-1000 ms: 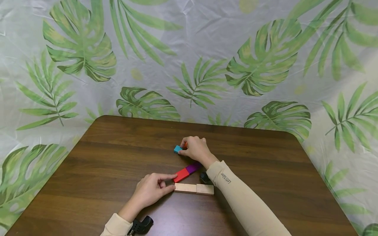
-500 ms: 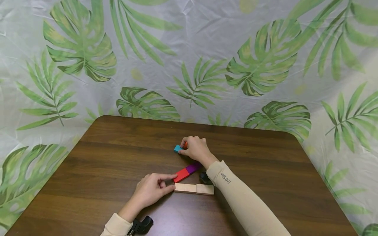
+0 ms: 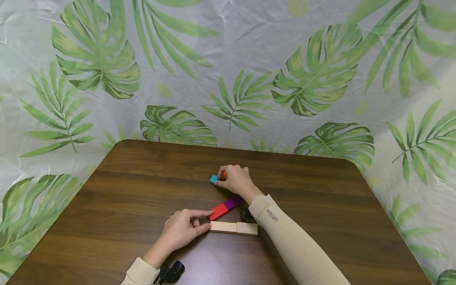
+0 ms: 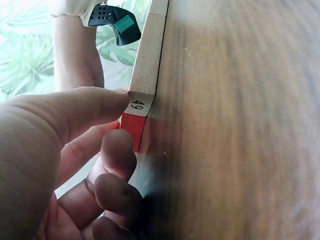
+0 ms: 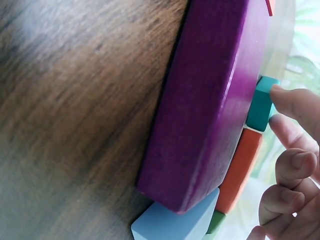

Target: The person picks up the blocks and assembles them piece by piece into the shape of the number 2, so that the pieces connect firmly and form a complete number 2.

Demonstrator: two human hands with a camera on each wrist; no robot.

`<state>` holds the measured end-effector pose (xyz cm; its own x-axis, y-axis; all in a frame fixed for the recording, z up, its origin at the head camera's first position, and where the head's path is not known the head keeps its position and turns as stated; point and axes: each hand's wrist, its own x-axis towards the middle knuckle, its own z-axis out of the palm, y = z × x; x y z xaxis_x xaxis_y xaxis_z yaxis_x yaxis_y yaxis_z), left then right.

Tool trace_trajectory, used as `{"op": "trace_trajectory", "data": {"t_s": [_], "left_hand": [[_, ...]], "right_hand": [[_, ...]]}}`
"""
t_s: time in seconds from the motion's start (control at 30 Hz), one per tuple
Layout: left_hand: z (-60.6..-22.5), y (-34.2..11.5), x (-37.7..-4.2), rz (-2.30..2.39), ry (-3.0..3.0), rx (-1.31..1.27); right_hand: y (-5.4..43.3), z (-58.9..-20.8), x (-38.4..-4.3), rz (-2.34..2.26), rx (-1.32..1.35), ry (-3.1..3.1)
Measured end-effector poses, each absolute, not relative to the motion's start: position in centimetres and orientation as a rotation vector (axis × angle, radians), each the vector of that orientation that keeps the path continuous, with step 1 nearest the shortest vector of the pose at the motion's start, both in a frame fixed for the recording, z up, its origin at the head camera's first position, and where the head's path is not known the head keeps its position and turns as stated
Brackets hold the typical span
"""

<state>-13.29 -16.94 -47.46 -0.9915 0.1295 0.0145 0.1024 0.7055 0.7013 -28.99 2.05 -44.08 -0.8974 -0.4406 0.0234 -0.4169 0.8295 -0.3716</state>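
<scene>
My left hand (image 3: 183, 229) rests at the left ends of two block rows. Its straight index finger touches the red block (image 3: 218, 212); the thumb touches the end of a plain wooden block (image 3: 223, 227). That wooden block's end is marked 49 in the left wrist view. Farther back, my right hand (image 3: 238, 180) pinches a small blue block (image 3: 213, 179) between thumb and index finger; it looks teal (image 5: 261, 105) in the right wrist view. An orange block (image 5: 241, 170) sits right beside it, mostly hidden by the hand in the head view.
A purple block (image 3: 233, 202) continues the slanting red row. Its far end meets a light blue block (image 5: 177, 220), with a bit of green block (image 5: 215, 222) behind. Another wooden block (image 3: 247, 228) extends the front row. Everything lies on the brown table (image 3: 303, 186), before a leaf-print cloth (image 3: 249, 47).
</scene>
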Motion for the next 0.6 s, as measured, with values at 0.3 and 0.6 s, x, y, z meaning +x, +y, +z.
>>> {"op": "trace_trajectory", "data": {"t_s": [0.3, 0.6], "left_hand": [[-47.6, -16.91, -13.27, 1.182, 2.862, 0.203], [-47.53, -16.91, -13.34, 1.179, 2.867, 0.207]], "right_hand": [[1.98, -44.31, -29.0, -0.576, -0.69, 2.962], [2.04, -44.2, -28.93, -0.557, -0.694, 2.967]]}}
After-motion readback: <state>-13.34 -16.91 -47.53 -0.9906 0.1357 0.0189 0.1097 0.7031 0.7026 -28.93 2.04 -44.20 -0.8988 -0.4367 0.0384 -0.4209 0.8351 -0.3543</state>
